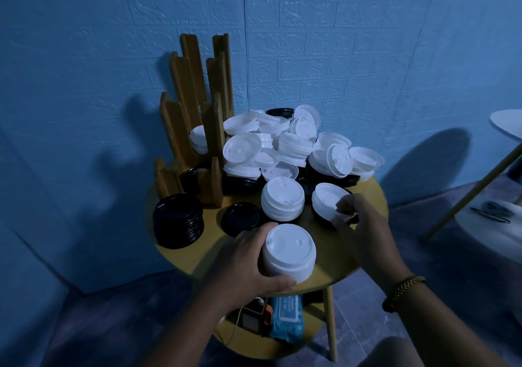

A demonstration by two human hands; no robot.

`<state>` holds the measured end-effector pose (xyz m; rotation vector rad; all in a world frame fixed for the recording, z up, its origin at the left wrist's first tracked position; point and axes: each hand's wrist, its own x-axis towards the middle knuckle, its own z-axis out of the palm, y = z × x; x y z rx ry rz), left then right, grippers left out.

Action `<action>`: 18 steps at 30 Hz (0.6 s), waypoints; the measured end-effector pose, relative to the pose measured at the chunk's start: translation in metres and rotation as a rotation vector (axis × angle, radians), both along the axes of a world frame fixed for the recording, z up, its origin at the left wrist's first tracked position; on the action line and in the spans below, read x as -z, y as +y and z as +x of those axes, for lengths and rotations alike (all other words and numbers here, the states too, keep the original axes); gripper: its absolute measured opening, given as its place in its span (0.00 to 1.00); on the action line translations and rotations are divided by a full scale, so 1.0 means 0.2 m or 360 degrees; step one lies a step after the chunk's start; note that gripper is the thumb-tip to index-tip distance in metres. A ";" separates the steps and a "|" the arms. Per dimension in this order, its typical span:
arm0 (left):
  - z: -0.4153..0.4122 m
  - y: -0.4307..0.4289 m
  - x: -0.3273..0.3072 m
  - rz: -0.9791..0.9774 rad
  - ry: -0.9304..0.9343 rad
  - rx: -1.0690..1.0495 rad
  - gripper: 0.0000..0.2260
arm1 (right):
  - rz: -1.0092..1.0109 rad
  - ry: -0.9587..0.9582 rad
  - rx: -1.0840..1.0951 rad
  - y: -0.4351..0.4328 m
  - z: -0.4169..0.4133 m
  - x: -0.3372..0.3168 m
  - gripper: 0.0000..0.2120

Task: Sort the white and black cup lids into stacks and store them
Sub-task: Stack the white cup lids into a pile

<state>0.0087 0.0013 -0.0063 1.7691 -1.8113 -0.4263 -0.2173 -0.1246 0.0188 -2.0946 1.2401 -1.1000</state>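
The left hand (248,259) wraps its fingers and thumb around a white stack (288,251) at the near edge of the round table (370,197). The right hand (358,220), with a bracelet (404,287) on its wrist, pinches the near rim of tilted white lids (327,200) to the right. Between them, farther off, stands a second white stack (282,200). A black stack (178,220) sits at the left, with a single black lid (240,217) just right of it. A mixed pile (282,146) fills the far side. The wooden rack (192,107) at far left holds a few white and black lids.
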 end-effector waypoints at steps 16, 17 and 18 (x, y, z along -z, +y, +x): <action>0.00 0.00 -0.01 -0.0012 0.0009 0.0004 0.40 | -0.0261 -0.0347 0.0119 0.01 0.00 -0.04 0.02; 0.00 0.00 -0.01 -0.0012 0.0003 0.0001 0.40 | -0.0199 -0.0500 0.0084 0.04 0.00 -0.06 0.03; 0.00 0.00 0.00 -0.0011 -0.0004 0.0003 0.40 | -0.0085 -0.0695 0.0022 0.07 0.01 -0.08 0.02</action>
